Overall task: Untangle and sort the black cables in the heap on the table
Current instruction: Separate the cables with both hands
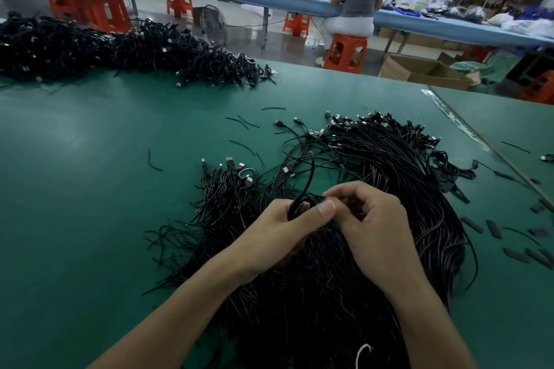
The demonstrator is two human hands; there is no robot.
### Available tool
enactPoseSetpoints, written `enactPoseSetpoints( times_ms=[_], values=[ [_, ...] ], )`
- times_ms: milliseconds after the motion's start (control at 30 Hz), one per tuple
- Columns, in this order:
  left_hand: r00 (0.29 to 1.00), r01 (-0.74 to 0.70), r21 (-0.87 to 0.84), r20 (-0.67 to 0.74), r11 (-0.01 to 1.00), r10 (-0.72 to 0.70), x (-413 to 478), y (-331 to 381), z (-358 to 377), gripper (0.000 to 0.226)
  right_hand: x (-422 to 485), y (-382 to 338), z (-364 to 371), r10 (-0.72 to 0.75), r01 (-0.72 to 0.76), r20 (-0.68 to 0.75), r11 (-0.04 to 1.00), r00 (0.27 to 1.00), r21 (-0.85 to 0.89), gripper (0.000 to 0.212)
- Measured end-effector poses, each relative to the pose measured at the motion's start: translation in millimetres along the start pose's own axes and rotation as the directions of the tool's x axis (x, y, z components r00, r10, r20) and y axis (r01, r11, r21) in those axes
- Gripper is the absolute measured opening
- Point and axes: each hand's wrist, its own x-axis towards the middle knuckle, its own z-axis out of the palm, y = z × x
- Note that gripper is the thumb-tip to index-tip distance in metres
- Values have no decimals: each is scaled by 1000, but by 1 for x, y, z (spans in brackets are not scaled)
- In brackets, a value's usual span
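Green table (90, 189), with the heap (329, 293) of black cables directly in front of us and running under both forearms. The left hand (287, 228) is curled round a looped cable (311, 177), its thumb (323, 208) pressed flat across the gathered strands. The right hand (368, 219) has its fingers curled in, and the fingertips (331, 197) seem to pinch the same cable where it leaves the left grip. What sits between the pads is too small to make out. The two hands touch at that point, just above the heap. From the grip, the cable rises as a narrow loop away from us and slightly right, then drops into the loose strands between the near tangle and the combed bundle (389, 159), whose connectors fan along its far edge. So the long axis runs fore and aft, away from the fingers. The free run lies beyond both hands, on the right hand's side. We judge the next pull wants to go toward us along that axis, left hand anchoring and right hand drawing. A sideways tug would likely drag neighbouring strands. Second heap (90, 48) at the far left of the table, well apart. Short black strips (494, 228) scattered to the right.
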Motion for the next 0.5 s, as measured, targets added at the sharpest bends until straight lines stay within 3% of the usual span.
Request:
enactPoseSetpoints(
  times_ms=[133, 233, 367, 500],
  values=[
    [1000, -22, -67, -4, 998, 22, -1, 3, 0, 42, -3, -3, 3, -34, 30, 104, 999, 994, 35, 13],
    [999, 51, -215, 12, 975, -50, -2, 5, -3, 71, -4, -6, 0, -88, 91, 179, 996, 980, -12, 18],
    [997, 57, -270, -29, 961, -67, -1, 2, 0, 58, -3, -12, -5, -131, 169, 283, 979, 950, -116, 18],
    [995, 32, -315, -82, 949, -60, 0, 3, -1, 54, -3, -16, -3, -195, 228, 194, 959, 961, -165, 13]
  ],
)
